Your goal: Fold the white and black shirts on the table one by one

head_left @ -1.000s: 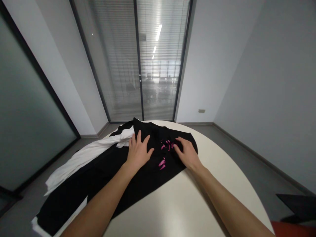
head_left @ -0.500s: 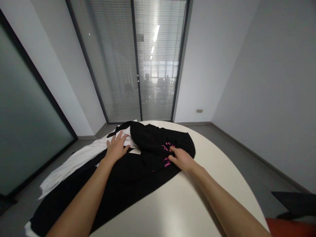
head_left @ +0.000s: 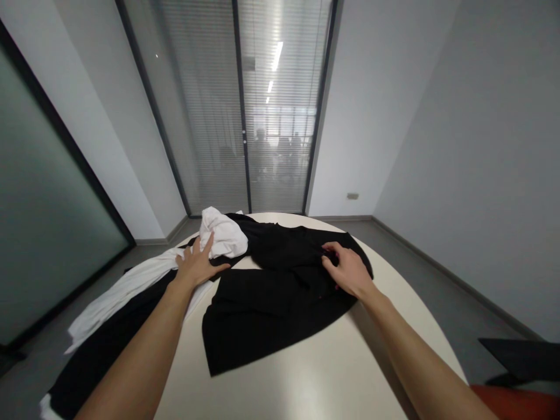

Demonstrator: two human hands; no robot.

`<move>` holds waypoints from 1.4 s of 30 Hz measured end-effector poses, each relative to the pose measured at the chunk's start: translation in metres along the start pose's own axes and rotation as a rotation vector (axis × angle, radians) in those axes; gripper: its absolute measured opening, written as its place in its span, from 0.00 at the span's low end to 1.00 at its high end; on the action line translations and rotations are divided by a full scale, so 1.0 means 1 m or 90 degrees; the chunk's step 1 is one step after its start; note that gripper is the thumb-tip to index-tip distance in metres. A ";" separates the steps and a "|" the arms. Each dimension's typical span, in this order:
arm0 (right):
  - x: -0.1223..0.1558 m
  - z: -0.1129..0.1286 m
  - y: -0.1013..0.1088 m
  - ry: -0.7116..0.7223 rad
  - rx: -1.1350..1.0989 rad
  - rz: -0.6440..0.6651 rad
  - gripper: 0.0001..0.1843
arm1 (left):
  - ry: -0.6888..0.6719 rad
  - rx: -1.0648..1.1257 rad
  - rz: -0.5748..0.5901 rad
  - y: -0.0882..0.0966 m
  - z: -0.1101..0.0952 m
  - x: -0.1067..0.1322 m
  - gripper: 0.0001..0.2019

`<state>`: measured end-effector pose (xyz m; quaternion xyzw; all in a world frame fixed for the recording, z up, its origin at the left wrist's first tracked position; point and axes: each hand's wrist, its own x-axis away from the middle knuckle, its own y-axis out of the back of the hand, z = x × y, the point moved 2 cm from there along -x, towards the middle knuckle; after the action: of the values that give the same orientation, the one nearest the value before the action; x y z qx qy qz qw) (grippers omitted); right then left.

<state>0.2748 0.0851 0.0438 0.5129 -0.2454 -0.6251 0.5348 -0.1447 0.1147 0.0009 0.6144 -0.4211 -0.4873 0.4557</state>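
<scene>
A black garment [head_left: 262,309] lies spread over the right part of the pile, with a little of its pink print showing under my right hand [head_left: 347,269]. That hand's fingers are curled and pinch the black cloth near its right end. My left hand [head_left: 196,265] rests with fingers spread against a bunched white cloth [head_left: 225,233] and the white garment [head_left: 131,283] beside it. Under and beside my left forearm runs more black clothing [head_left: 109,332] with a white edge at its near end. Folds hide how these clothes join.
The clothes lie on a round white table [head_left: 280,379]. Beyond it stands a glass partition with blinds [head_left: 280,151], with white walls [head_left: 481,146] to the right. A dark chair part [head_left: 525,357] and a red seat [head_left: 516,402] show at lower right.
My right hand has moved right, dragging the black garment away from the other clothes. White cloth now bulges up by my left hand, which has shifted slightly left.
</scene>
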 end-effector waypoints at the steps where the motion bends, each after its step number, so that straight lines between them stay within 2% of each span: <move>1: 0.002 0.007 -0.002 0.040 -0.018 0.005 0.22 | 0.000 -0.004 0.014 0.001 0.001 0.000 0.56; 5: 0.012 0.021 -0.018 0.156 0.008 0.113 0.37 | 0.084 -0.070 -0.005 0.005 -0.001 -0.004 0.47; 8: 0.016 0.019 -0.030 0.189 0.039 0.191 0.41 | 0.114 -0.093 0.009 0.009 -0.008 -0.013 0.46; 11: 0.015 0.015 -0.033 0.184 0.027 0.226 0.40 | 0.111 -0.069 0.043 0.014 -0.015 -0.023 0.45; 14: 0.011 0.013 -0.032 0.182 0.013 0.245 0.39 | 0.143 -0.045 0.055 0.016 -0.017 -0.028 0.43; 23: 0.014 0.009 -0.015 0.156 0.001 0.320 0.28 | 0.229 -0.039 -0.019 0.005 -0.004 -0.028 0.41; 25: 0.015 0.011 -0.012 0.159 0.009 0.310 0.26 | 0.223 -0.049 -0.009 0.004 -0.002 -0.031 0.42; 31: 0.016 0.023 -0.012 0.185 0.031 0.211 0.19 | 0.226 -0.052 0.047 0.003 0.004 -0.037 0.46; 35: 0.014 0.036 -0.009 0.175 0.025 0.139 0.14 | 0.232 -0.070 0.038 0.009 -0.004 -0.031 0.51; 37: 0.013 0.043 -0.006 0.129 -0.010 0.090 0.16 | 0.219 -0.080 0.005 0.017 -0.017 -0.023 0.54; 39: 0.014 0.049 -0.004 0.084 -0.098 0.052 0.17 | 0.164 -0.089 -0.050 0.029 -0.038 -0.010 0.54; 41: 0.015 0.053 -0.006 0.067 -0.209 0.031 0.16 | 0.065 -0.068 -0.087 0.040 -0.066 0.007 0.46; 42: 0.016 0.055 -0.007 0.069 -0.258 0.026 0.16 | 0.002 -0.022 -0.062 0.044 -0.080 0.016 0.41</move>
<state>0.2237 0.0597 0.0510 0.4227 -0.0957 -0.6221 0.6521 -0.0663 0.1009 0.0485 0.6270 -0.3815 -0.5153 0.4424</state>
